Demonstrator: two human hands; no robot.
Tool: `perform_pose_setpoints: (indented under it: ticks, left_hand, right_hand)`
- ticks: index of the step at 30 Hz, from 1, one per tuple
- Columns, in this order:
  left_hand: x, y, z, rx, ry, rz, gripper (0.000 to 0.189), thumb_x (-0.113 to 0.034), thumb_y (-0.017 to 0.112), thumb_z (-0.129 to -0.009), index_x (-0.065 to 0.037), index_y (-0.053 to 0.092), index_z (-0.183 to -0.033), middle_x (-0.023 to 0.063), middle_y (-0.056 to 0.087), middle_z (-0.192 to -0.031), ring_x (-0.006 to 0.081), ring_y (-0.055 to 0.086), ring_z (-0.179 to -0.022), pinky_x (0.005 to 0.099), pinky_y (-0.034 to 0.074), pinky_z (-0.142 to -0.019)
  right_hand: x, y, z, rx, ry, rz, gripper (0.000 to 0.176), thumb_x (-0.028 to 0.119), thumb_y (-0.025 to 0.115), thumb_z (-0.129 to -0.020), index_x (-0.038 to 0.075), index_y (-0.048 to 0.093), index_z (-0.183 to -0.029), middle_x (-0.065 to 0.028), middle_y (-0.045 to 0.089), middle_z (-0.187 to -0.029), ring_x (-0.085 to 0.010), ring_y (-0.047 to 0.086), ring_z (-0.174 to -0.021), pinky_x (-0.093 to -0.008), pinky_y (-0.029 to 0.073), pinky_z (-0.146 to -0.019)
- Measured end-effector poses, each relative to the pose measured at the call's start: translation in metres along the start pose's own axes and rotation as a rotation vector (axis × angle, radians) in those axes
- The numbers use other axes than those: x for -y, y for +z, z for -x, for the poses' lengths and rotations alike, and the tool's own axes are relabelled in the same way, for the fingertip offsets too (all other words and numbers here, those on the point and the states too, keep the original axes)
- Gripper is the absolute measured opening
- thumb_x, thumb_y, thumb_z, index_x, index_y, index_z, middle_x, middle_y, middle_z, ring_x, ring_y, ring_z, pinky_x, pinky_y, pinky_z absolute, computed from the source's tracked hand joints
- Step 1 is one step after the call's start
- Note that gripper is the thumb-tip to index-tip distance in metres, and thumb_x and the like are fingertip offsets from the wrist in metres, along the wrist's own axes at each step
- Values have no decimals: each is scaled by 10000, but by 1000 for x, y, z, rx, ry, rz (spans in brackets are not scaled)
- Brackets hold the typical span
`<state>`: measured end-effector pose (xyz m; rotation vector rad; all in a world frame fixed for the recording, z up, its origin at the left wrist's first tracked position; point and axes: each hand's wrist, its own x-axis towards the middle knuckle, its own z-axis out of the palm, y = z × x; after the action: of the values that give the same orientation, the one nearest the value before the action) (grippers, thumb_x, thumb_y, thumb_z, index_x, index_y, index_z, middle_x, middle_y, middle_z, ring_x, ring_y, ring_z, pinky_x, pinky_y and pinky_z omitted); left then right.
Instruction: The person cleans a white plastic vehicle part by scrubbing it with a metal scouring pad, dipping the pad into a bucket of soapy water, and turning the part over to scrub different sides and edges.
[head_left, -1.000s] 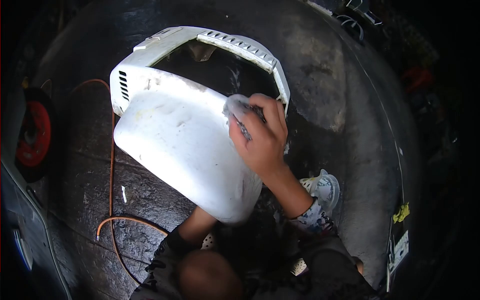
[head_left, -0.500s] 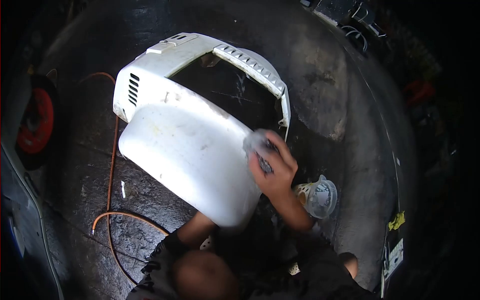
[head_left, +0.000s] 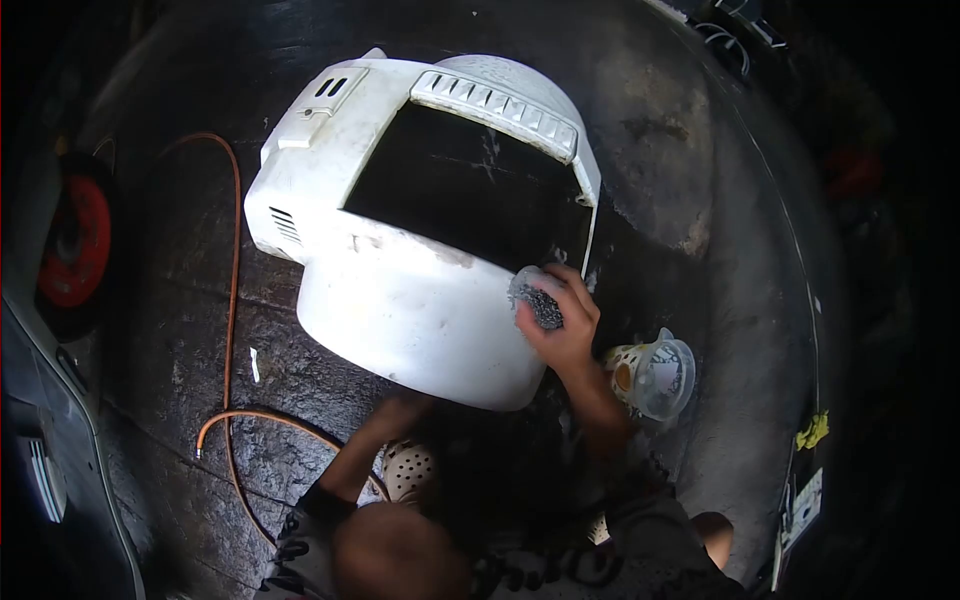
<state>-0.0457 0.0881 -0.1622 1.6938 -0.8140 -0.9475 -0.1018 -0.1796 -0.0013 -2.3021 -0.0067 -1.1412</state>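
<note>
A large white plastic shell (head_left: 430,310) with a rectangular opening and vent slots stands tilted over the dark wet floor. My right hand (head_left: 566,325) is closed round a grey metal scouring pad (head_left: 540,298) at the shell's right side, near the lower corner of the opening. Below the shell's lower edge is my left hand (head_left: 405,402); its fingers are hidden under the shell. A clear plastic cup (head_left: 664,378) lies beside a perforated yellowish container (head_left: 625,375), right of my right forearm.
An orange hose (head_left: 233,300) curls over the floor on the left. Beyond it are a red wheel (head_left: 80,240) and a grey vehicle panel (head_left: 60,400). A yellow scrap (head_left: 813,430) lies at the right. A perforated shoe (head_left: 408,470) shows below the shell.
The shell has tilted, showing more of its opening, and its lower edge has risen in view. My right hand has shifted slightly right with the pad. More of my left forearm shows.
</note>
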Motion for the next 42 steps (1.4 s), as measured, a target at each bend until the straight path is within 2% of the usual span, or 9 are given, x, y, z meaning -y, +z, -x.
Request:
perform_pose_setpoints:
  ticks: [1, 5, 9, 17, 21, 24, 29, 35, 42]
  left_hand:
    - [-2, -15, 26, 204, 182, -564, 427, -294, 499, -1049, 29, 590, -1314, 222, 626, -1298, 336, 597, -1217, 419, 462, -1040]
    - [-110, -72, 64, 396, -226, -29, 555, -418, 460, -1053, 31, 561, -1364, 252, 588, -1358, 347, 576, -1261, 423, 443, -1065]
    - [-145, -85, 38, 173, 165, 1030, 849, -638, 252, -1023, 61, 362, -1492, 270, 451, -1486, 410, 409, -1411, 485, 324, -1176]
    - [-151, -72, 11, -8, 204, 1088, 857, -639, 238, -1023, 69, 356, -1490, 275, 436, -1495, 411, 427, -1398, 487, 354, -1156]
    - [-118, -78, 46, -705, 470, -121, 538, -370, 501, -995, 90, 604, -1253, 219, 687, -1141, 353, 659, -1075, 444, 498, -958]
    - [-72, -82, 79, -1133, 150, -775, 385, -209, 538, -961, 58, 645, -1218, 214, 708, -1092, 374, 663, -1051, 481, 495, -965]
    - [78, -41, 59, -634, -886, -1071, 986, -724, 188, -972, 14, -87, -1565, 246, -95, -1644, 374, -121, -1525, 531, -19, -1233]
    - [15, -11, 95, -331, -522, -918, 879, -490, 638, -912, 70, 311, -1505, 315, 193, -1599, 426, 171, -1510, 586, 188, -1195]
    - [-124, -97, 32, -876, 315, -981, 467, -368, 674, -903, -27, 661, -1222, 174, 643, -1207, 358, 595, -1177, 527, 426, -1063]
  right_hand:
    - [-11, 1, 10, -27, 27, 9, 358, 16, 791, -704, 28, 695, -1048, -182, 658, -1067, -316, 704, -910, -363, 582, -777]
    - [-48, 11, 56, -115, 79, 54, 359, 19, 772, -709, 20, 688, -1058, -187, 653, -1061, -337, 694, -918, -388, 580, -796]
    - [-47, 14, 61, -145, 109, 54, 377, 27, 764, -710, 5, 664, -1073, -201, 642, -1068, -359, 678, -931, -402, 567, -812]
    - [-44, 9, 58, -104, 114, 27, 363, 33, 770, -717, 12, 661, -1063, -197, 635, -1075, -354, 670, -941, -406, 560, -825]
    - [-40, 6, 59, -23, 127, 36, 367, 41, 759, -736, 6, 649, -1084, -202, 633, -1083, -367, 664, -956, -420, 553, -844]
    - [-53, 12, 58, -47, 72, 53, 370, 46, 741, -759, -4, 629, -1108, -220, 629, -1087, -385, 657, -957, -439, 544, -857]
    - [-55, 16, 64, -109, 33, 55, 380, 36, 711, -779, -30, 601, -1137, -250, 622, -1085, -408, 643, -956, -458, 534, -860]
    - [-54, 12, 68, -111, 26, 47, 388, 56, 711, -786, -36, 623, -1152, -263, 616, -1133, -409, 652, -987, -459, 538, -876]
    - [-63, -1, 89, -98, 109, 47, 339, 44, 718, -784, -66, 625, -1091, -263, 639, -1128, -401, 667, -967, -435, 542, -873]
